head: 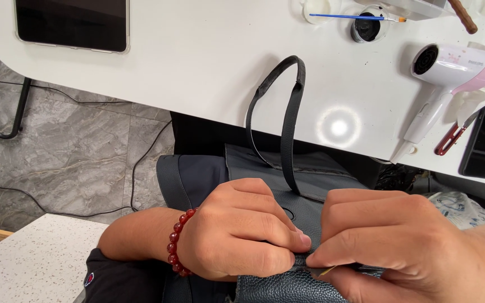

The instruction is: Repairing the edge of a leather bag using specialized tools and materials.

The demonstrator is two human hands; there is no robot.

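Item in hand: dark pebbled-leather bag on the lap below the white table, left hand pinching its upper edge, right hand closed on a thin yellowish needle-like tool there; edge work apparently mid-course, finished extent hidden.

One head camera is looking steeply down, sitting very near the two-handed grip low in frame; beyond the grip the white tabletop is filling the upper view, floor showing left.
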